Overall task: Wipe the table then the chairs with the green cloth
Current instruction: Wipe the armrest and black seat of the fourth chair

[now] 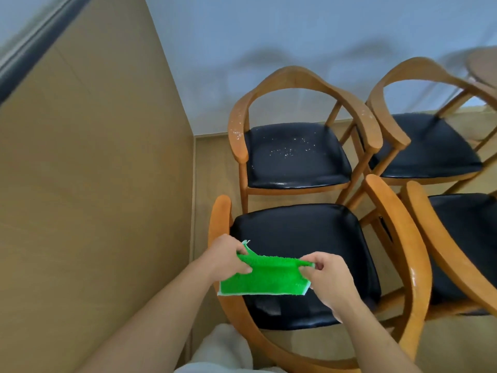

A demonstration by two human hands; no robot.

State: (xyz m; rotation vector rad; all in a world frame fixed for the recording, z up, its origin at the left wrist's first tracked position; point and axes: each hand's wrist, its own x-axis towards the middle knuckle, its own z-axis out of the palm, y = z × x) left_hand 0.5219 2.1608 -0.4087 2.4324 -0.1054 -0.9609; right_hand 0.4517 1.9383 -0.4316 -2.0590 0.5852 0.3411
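Both hands are pinching the green cloth [262,278], left hand [228,258] gripping its nine o'clock end, right hand [326,278] its three o'clock end. The cloth is hanging over the nearest chair [309,238]; a speckled chair [293,154] is standing at twelve o'clock.

One head-worn camera looks steeply down, close above the nearest chair [304,254].
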